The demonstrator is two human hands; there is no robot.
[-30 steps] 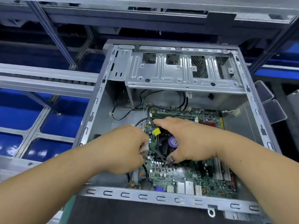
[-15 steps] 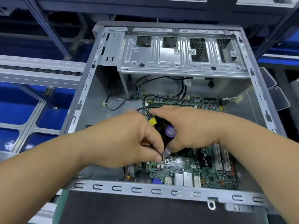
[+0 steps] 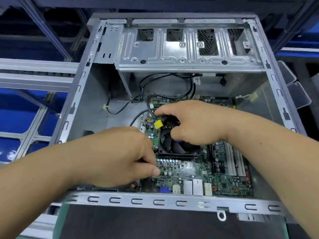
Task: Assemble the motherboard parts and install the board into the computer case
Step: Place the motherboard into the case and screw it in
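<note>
The open silver computer case (image 3: 82, 94) lies with the green motherboard (image 3: 189, 171) seated on its floor. A black CPU cooler fan (image 3: 174, 145) sits on the board. My right hand (image 3: 195, 123) rests over the fan's upper right. Its curled fingers hold the black cable (image 3: 148, 104) next to a yellow tag (image 3: 158, 124). My left hand (image 3: 120, 156) is at the board's left edge, thumb pressed against curled fingers. It pinches a small connector that is mostly hidden.
A metal drive cage (image 3: 188, 47) spans the top of the case. Loose black wires (image 3: 155, 78) run below it. The case's slotted front rail (image 3: 155, 201) crosses under my wrists. Rear ports (image 3: 193, 187) line the board's near edge. Blue bins and aluminium framing lie at left.
My left hand slid down and left to the board's left edge. My right hand shifted up, uncovering most of the fan. The view moved closer to the case.
</note>
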